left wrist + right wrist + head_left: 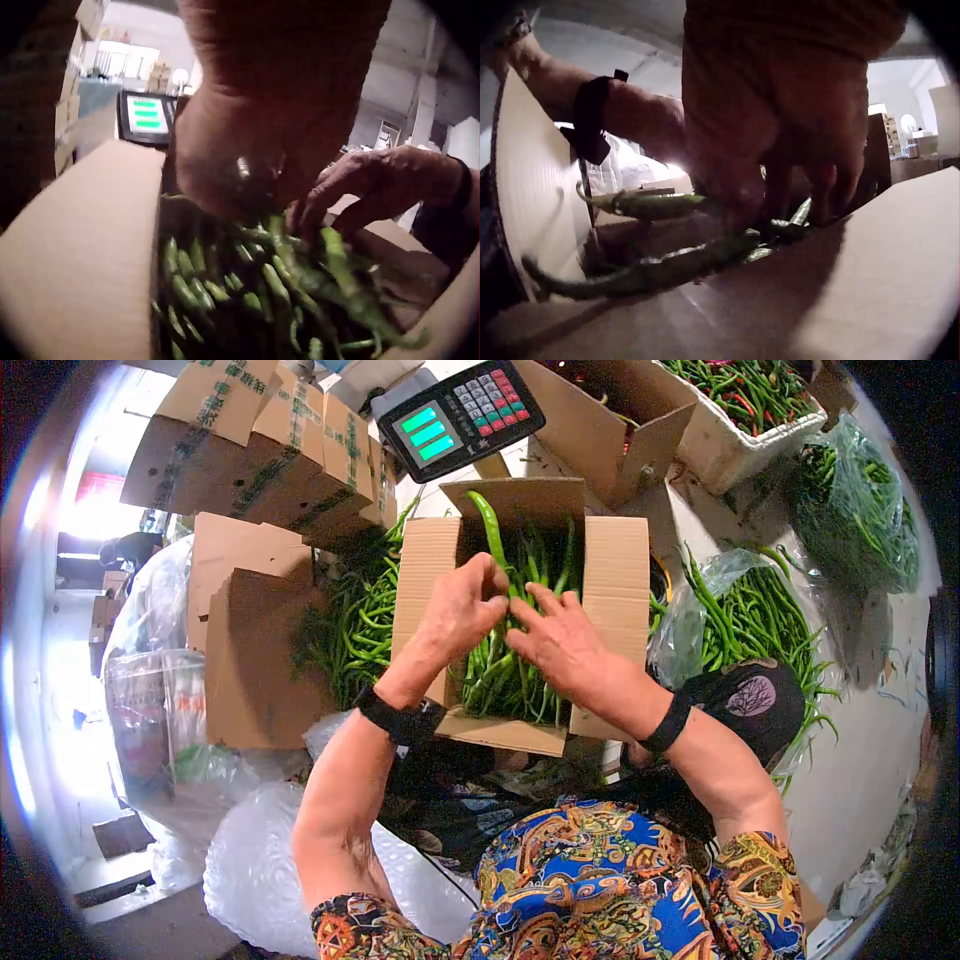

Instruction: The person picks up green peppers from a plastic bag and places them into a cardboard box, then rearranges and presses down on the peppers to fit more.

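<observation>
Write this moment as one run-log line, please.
left hand: pinches green pepper; right hand: touches peppers; box: flaps open; scale: display lit

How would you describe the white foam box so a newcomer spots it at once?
In the head view, find the scale with green-lit display. Go right, past the open cardboard box, to the upper right. The white foam box there has red peppers mixed among green, while the plastic bag just below it shows only green.

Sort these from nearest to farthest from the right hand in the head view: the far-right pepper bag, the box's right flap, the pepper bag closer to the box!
1. Right flap, beside the right hand.
2. Closer pepper bag, right of the box.
3. Far-right pepper bag.
</observation>
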{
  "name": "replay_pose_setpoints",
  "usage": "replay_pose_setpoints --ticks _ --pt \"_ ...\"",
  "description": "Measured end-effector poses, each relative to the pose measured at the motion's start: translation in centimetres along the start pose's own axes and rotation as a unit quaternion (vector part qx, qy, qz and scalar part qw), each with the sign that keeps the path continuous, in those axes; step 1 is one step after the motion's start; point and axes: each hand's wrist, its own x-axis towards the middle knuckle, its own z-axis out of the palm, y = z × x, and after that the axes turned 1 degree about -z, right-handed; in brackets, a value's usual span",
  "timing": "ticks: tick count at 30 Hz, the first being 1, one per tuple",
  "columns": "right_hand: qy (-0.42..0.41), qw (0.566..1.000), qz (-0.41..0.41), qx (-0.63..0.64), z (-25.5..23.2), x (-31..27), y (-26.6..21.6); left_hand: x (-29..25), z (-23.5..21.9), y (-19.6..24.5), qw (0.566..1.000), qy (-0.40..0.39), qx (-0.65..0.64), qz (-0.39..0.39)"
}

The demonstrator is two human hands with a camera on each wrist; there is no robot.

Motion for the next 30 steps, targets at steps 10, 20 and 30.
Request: replay_pose_setpoints --ticks 10,20,30 --pt "0.098 0.994 0.047 -0.005 -0.1 2.1 1.5 -1.8 0.2 -2.2 0.981 -0.128 -0.118 -0.09" --pt "0.148 0.932 0.246 0.222 0.2 0.8 0.6 -3.1 -1.3 -0.9 0.999 0.028 0.026 -0.024" --pt "-0.118 0.956 0.27 -0.014 4.9 2.9 -0.8 -4.3 -2.0 0.3 0.991 0.113 -0.064 -0.024"
